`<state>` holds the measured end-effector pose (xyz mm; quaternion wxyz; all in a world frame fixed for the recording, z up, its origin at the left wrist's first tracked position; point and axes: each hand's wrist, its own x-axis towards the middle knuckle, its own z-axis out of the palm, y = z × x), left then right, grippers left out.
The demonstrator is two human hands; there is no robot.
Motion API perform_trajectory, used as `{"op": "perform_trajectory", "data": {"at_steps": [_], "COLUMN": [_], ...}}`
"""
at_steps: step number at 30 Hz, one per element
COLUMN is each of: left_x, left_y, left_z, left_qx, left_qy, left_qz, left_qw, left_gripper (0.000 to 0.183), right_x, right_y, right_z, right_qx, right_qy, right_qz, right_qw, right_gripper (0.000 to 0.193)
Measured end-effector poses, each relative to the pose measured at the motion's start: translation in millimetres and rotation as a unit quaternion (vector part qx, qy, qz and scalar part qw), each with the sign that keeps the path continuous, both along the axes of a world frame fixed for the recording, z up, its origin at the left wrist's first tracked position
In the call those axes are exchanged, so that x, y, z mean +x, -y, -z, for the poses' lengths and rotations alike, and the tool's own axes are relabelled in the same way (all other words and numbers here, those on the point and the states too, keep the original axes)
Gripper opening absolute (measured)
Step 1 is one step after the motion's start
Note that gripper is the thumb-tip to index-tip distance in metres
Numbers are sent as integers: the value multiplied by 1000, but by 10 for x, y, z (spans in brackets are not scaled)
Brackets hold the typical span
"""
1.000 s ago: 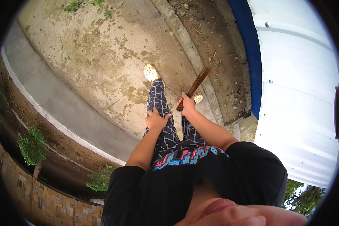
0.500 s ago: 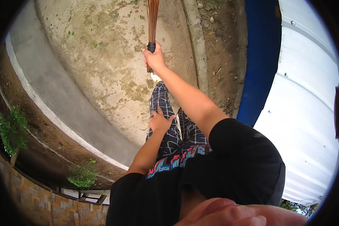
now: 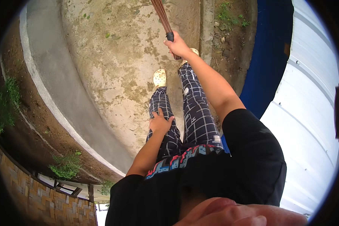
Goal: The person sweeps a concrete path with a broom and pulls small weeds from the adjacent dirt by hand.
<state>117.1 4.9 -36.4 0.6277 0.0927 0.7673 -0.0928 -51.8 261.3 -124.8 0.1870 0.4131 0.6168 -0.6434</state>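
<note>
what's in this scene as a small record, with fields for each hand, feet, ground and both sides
right hand: gripping a broom by its handle
left hand: resting on the left leg of the checked trousers
feet: pale shoes
ground: stained concrete
left side: plants, woven wall
right side: blue strip, white sheeting
</note>
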Motion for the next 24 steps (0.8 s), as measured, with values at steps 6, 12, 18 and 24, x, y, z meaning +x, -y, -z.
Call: {"op": "perform_trajectory", "data": {"at_steps": [6,12,18,24], "left_x": [-242,-141,79,-181], "left_y": [-418,-811,-980,-1046], "left_z": [14,-14,51,-128], "left_qx": [2,-35,-38,-25], "left_qy": [-25,-10,-14,-54], "left_qz": [-62,-64,-109,-257], "left_qw": [998,997,993,965], "left_gripper": [89,89,86,85], "right_x": [1049,-132,-273,708], "right_y": [93,-2030,-1583,-1312], "right_z": [-443,170,-195,-452], "right_qx": [-217,233,117,-118], "right_qy": [221,92,-49,249], "right_qz": [-238,-108,-89,-247], "right_qw": [921,962,988,929], "right_gripper": [59,48,52,49]}}
